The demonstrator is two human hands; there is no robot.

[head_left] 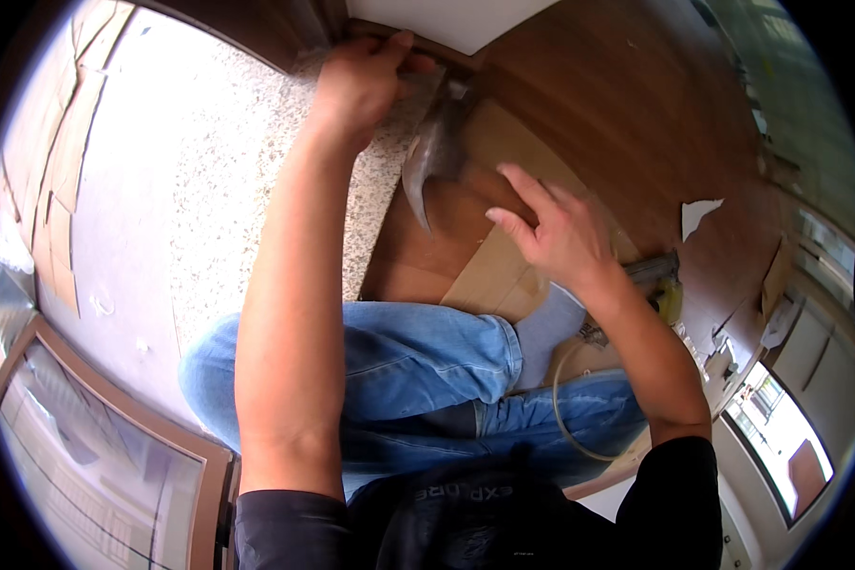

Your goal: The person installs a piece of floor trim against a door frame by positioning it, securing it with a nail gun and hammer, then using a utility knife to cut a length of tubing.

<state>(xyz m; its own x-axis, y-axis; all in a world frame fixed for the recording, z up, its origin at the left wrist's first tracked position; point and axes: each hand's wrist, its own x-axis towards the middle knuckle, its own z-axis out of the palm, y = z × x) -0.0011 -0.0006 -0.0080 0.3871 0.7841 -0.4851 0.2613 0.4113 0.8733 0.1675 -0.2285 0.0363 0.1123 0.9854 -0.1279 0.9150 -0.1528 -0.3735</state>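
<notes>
A room with a brown floor [636, 114] fills the upper right and middle of the frame, and a speckled stone strip [228, 161] runs down left of centre. Nearest, at the bottom, are a black shirt [484, 513] and folded legs in blue jeans [418, 356], with a grey sock [548, 337] right of centre. A pale cord [560, 418] loops across the jeans at lower right. Beside the right forearm lies a yellow-green object [670, 302], partly hidden.

The right hand [568, 233] is right of centre, thumb and forefinger apart with a gap showing between them. Just left of it, near the middle, is a hammer [435, 157], its curved claw pointing down; the handle is blurred, so contact with the hand cannot be told. Cardboard [489, 280] lies beneath.

The left hand [363, 87] is at top centre, by the dark wood trim [294, 24]; whether its fingers grip anything cannot be told. A white scrap [700, 217] lies at right. More cardboard sheets [62, 199] line the far left, and a bright window [774, 427] shows at lower right.
</notes>
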